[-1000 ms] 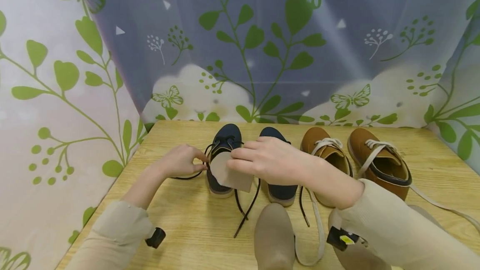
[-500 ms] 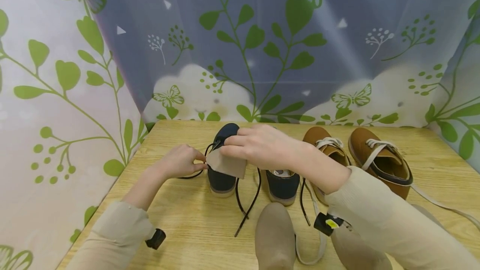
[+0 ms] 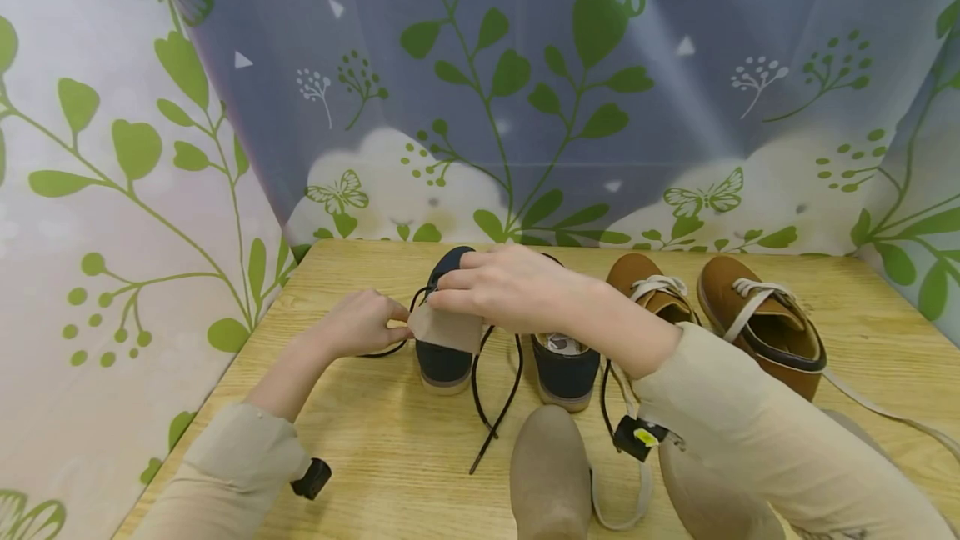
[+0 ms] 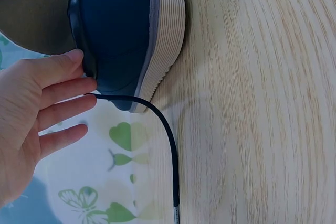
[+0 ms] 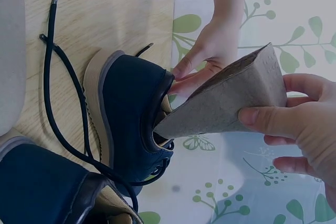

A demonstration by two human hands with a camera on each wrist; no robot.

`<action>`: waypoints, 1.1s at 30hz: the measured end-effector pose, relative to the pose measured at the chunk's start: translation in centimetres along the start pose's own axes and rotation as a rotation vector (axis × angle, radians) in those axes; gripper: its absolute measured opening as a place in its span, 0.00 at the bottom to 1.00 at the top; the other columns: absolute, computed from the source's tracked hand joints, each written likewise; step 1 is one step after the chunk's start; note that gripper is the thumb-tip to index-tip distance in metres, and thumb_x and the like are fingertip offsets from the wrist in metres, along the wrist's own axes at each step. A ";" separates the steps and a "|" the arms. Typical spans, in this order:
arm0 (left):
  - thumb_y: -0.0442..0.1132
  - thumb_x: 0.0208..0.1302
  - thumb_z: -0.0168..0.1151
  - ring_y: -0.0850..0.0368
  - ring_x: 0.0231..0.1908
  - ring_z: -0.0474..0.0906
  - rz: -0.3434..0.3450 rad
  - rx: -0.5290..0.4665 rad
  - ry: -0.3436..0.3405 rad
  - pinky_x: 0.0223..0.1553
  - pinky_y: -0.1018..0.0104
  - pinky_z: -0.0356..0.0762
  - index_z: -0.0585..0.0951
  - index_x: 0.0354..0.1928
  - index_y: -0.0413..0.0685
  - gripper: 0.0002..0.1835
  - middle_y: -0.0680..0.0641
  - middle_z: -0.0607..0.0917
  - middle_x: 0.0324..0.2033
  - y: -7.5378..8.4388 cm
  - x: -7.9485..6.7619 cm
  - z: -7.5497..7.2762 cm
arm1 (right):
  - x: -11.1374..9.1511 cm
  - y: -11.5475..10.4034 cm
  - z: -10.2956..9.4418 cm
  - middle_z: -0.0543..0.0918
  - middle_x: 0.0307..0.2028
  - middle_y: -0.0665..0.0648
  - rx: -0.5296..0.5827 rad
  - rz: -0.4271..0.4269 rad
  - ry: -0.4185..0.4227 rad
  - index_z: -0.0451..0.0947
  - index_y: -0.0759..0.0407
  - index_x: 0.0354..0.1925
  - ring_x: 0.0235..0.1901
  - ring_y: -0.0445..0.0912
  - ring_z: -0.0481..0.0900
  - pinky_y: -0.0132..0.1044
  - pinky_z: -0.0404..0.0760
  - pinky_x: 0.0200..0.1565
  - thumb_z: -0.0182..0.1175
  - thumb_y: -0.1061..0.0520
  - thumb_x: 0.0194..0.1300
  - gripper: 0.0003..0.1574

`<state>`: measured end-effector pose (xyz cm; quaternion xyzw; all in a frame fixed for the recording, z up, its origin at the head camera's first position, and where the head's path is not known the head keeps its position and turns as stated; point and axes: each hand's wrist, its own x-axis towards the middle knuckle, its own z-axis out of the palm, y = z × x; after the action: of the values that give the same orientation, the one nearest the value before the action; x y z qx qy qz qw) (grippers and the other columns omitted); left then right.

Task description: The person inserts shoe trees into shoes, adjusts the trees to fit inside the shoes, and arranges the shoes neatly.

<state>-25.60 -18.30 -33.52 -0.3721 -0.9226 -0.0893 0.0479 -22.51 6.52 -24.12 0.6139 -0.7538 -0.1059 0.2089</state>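
My left hand [image 3: 363, 325] pinches the collar of the left navy shoe [image 3: 444, 367] between thumb and finger. A black shoelace [image 4: 165, 124] runs past those fingers to the table. In my right hand [image 3: 510, 288] is a grey-brown moulded shoe insert [image 5: 231, 98], gripped between thumb and fingers at its wider end. Its narrow end reaches into the opening of the same shoe, tilted upward. How far the tip goes inside is hidden. The second navy shoe [image 3: 566, 373] stands to the right, partly under my right forearm, with something whitish inside.
Two brown shoes [image 3: 718, 294] with cream laces stand at the right on the wooden table [image 3: 375, 432]. Two taupe rounded forms [image 3: 551, 469] lie near the front edge. Loose black laces [image 3: 495, 407] trail between the navy shoes. A patterned cloth [image 3: 555, 123] hangs behind.
My right hand has moved left and slightly away from me, swinging the insert over the left navy shoe's opening. The second navy shoe's heel opening has come into view. My left hand stays put.
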 end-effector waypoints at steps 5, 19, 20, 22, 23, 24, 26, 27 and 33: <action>0.40 0.57 0.65 0.67 0.11 0.57 -0.006 -0.005 0.004 0.16 0.72 0.57 0.75 0.17 0.53 0.13 0.59 0.65 0.10 -0.1 0.0 0.0 | 0.4 0.2 0.3 0.80 0.49 0.50 0.011 0.009 -0.016 0.76 0.51 0.54 0.42 0.47 0.76 0.37 0.75 0.38 0.60 0.66 0.59 0.25; 0.37 0.55 0.65 0.69 0.14 0.62 0.041 -0.052 0.055 0.18 0.72 0.62 0.78 0.19 0.52 0.10 0.60 0.74 0.16 -0.9 -0.4 0.7 | 1.3 0.7 1.0 0.80 0.49 0.49 0.064 0.017 -0.061 0.76 0.49 0.55 0.42 0.46 0.78 0.37 0.76 0.34 0.55 0.70 0.61 0.27; 0.36 0.55 0.65 0.69 0.15 0.63 0.040 -0.061 0.056 0.19 0.72 0.63 0.78 0.19 0.52 0.09 0.59 0.75 0.17 -1.0 -0.4 0.7 | 1.4 0.7 1.0 0.80 0.49 0.49 0.067 0.018 -0.071 0.76 0.49 0.55 0.42 0.47 0.79 0.37 0.76 0.34 0.56 0.70 0.61 0.27; 0.35 0.55 0.65 0.68 0.15 0.62 0.035 -0.075 0.053 0.19 0.72 0.61 0.76 0.18 0.53 0.11 0.59 0.73 0.16 -1.1 -0.4 0.7 | 1.6 0.6 1.0 0.80 0.50 0.49 0.075 0.020 -0.090 0.76 0.49 0.55 0.43 0.47 0.78 0.37 0.76 0.34 0.57 0.69 0.60 0.27; 0.35 0.55 0.64 0.68 0.16 0.62 0.028 -0.082 0.051 0.19 0.72 0.62 0.77 0.19 0.53 0.10 0.59 0.74 0.17 -1.1 -0.4 0.7 | 1.7 0.6 1.0 0.80 0.50 0.50 0.080 0.023 -0.099 0.76 0.49 0.56 0.44 0.47 0.78 0.37 0.77 0.35 0.58 0.69 0.60 0.27; 0.35 0.55 0.64 0.68 0.16 0.63 0.021 -0.084 0.047 0.19 0.72 0.62 0.78 0.20 0.52 0.09 0.59 0.75 0.17 -1.1 -0.4 0.8 | 1.8 0.7 0.9 0.79 0.51 0.50 0.085 0.029 -0.112 0.76 0.49 0.56 0.44 0.47 0.78 0.37 0.77 0.36 0.59 0.68 0.59 0.28; 0.35 0.56 0.64 0.68 0.17 0.66 0.008 -0.083 0.045 0.20 0.72 0.65 0.81 0.23 0.51 0.06 0.58 0.79 0.20 -1.1 -0.5 0.8 | 1.9 0.7 0.9 0.79 0.51 0.50 0.094 0.043 -0.132 0.75 0.49 0.56 0.45 0.47 0.78 0.37 0.77 0.38 0.63 0.67 0.57 0.29; 0.36 0.56 0.64 0.68 0.17 0.68 0.003 -0.082 0.045 0.21 0.72 0.66 0.83 0.25 0.51 0.04 0.57 0.80 0.21 -1.1 -0.5 0.8 | 1.9 0.7 0.9 0.79 0.51 0.50 0.100 0.050 -0.138 0.76 0.49 0.56 0.44 0.47 0.78 0.38 0.77 0.39 0.64 0.66 0.55 0.30; 0.36 0.56 0.64 0.67 0.19 0.71 0.017 -0.072 0.064 0.22 0.71 0.69 0.86 0.28 0.49 0.03 0.55 0.84 0.24 -1.0 -0.5 0.8 | 2.2 0.9 1.0 0.80 0.50 0.49 0.088 0.074 -0.156 0.75 0.48 0.56 0.43 0.47 0.79 0.38 0.77 0.39 0.67 0.65 0.52 0.32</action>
<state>-25.92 -19.16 -34.47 -0.3784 -0.9137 -0.1337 0.0645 -24.09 4.50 -24.28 0.5842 -0.7938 -0.1126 0.1262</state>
